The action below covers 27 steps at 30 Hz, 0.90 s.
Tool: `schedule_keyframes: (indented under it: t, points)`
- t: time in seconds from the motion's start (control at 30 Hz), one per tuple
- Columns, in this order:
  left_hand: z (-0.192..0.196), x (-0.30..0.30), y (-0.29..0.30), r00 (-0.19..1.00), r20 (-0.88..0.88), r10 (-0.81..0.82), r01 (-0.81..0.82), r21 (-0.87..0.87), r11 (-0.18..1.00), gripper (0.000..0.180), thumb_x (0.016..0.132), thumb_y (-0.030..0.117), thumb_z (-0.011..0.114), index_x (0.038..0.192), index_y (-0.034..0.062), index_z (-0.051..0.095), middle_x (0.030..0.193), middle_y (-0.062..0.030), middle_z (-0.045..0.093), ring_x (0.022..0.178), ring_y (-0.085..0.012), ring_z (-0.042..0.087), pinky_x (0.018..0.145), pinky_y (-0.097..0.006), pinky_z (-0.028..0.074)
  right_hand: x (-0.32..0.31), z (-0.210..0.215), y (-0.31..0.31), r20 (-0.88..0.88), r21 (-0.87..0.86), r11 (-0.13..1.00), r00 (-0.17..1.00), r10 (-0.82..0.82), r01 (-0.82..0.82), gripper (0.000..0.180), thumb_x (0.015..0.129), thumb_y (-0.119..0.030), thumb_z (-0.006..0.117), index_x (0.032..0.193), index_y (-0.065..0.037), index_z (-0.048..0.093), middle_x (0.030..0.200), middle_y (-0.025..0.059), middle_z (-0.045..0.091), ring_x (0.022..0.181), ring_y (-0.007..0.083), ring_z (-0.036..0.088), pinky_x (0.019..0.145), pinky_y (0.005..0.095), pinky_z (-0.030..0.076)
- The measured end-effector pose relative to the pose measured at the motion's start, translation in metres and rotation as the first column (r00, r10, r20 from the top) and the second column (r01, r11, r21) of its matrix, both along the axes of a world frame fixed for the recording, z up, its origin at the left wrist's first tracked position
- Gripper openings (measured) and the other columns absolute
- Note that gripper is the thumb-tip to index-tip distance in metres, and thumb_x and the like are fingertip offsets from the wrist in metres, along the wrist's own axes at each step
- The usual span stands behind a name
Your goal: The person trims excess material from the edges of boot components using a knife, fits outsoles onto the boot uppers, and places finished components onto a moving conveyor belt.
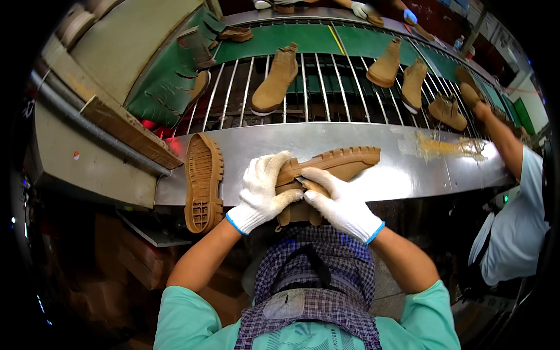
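A tan boot (349, 168) with a thick lugged sole lies on its side before me, over the near edge of the metal ledge. My left hand (263, 189), in a white knit glove with a blue cuff, is closed around one end of it. My right hand (341, 201), gloved alike, presses against the boot's side near the sole seam. Its fingers are wrapped round a small tool with a tan handle (315, 186) and a dark tip, which touches the boot. The tool's exact kind is partly hidden. A loose tan outsole (203, 184) rests left of my left hand, hollow side up.
Past the metal ledge (402, 181) runs a conveyor of metal rods (326, 87) carrying several tan boots (275, 81). A machine housing (93, 151) with a green torn flap (163, 87) stands at left. At right a co-worker's arm (504, 137) reaches to the line; other gloved hands work at the far side.
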<state>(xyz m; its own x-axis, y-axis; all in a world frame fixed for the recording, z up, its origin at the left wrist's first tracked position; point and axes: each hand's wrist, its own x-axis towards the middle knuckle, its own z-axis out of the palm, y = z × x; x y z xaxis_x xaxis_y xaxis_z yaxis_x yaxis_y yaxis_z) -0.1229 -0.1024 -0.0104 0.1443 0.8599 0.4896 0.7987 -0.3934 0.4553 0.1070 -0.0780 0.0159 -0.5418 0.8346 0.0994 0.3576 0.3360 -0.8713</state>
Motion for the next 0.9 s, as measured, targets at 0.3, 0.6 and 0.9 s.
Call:
schedule_keyframes:
  t: [0.3,0.6,0.9]
  points:
    - [-0.025,-0.001,0.002,0.997,0.020,-0.073,0.068,0.199,0.978,0.072,0.073,0.035,0.089,0.132,0.0004,0.066,0.126,-0.0172,0.068,0.111,-0.0370,0.063,0.099,-0.050,0.052,-0.004,0.059,-0.052,0.647,0.122,0.966,0.757,0.098,-0.229,0.060,0.103,-0.021,0.063,0.159,-0.024,0.043,0.088,0.0204,0.068,0.064,0.0370,0.073,0.056,0.0479,0.061]
    - [-0.022,0.002,0.006,0.995,0.006,-0.099,0.095,0.219,0.971,0.073,0.071,0.028,0.090,0.134,-0.0007,0.065,0.127,-0.0179,0.066,0.115,-0.0390,0.063,0.100,-0.050,0.054,0.020,0.039,-0.022,0.584,0.252,0.928,0.808,0.080,-0.274,0.066,0.103,-0.023,0.066,0.164,-0.028,0.041,0.077,0.0131,0.064,0.058,0.0288,0.066,0.052,0.0420,0.056]
    - [0.007,0.001,0.003,0.995,-0.078,-0.065,0.070,0.056,0.996,0.061,0.086,0.027,0.084,0.135,-0.0017,0.063,0.123,-0.0210,0.068,0.111,-0.0417,0.066,0.100,-0.050,0.053,0.064,0.059,-0.008,0.609,0.323,0.912,0.793,0.005,-0.253,0.051,0.103,-0.023,0.067,0.152,-0.021,0.054,0.078,0.0107,0.067,0.063,0.0262,0.069,0.057,0.0392,0.058]
